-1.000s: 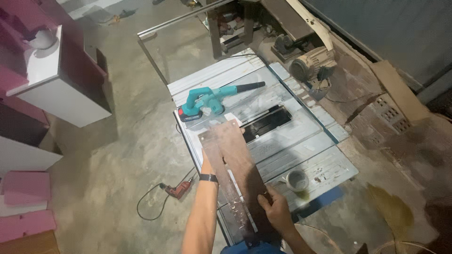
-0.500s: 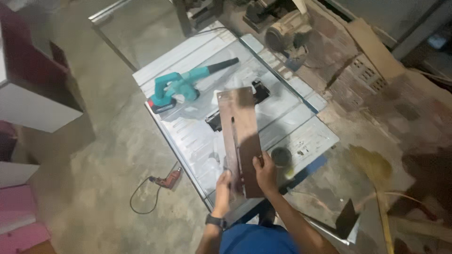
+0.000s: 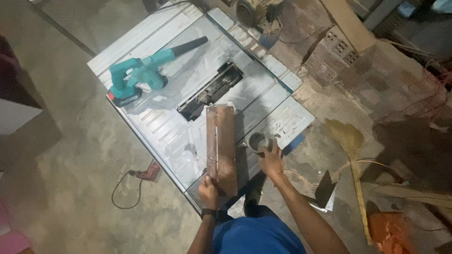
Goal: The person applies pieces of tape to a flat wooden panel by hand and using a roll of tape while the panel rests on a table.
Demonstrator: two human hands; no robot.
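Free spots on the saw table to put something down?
Bare metal between the teal blower and the left hand, left of the brown plate. More along the far edge beyond the blade opening. Crowded by the right hand and tape roll.

Workshop, woodworking or metalworking type, rough and dusty. Evidence: a grey sheet-metal saw counter (image 3: pixel 169 136) with a rectangular blade opening (image 3: pixel 210 91) at its middle; a teal cordless blower (image 3: pixel 141 75) lying on it; a small red corded power drill (image 3: pixel 148 172) on the bare concrete floor (image 3: pixel 70 178); a straw broom (image 3: pixel 351 155) lying beside the counter; stacked perforated bricks (image 3: pixel 336 49) and loose cables near the far edge.
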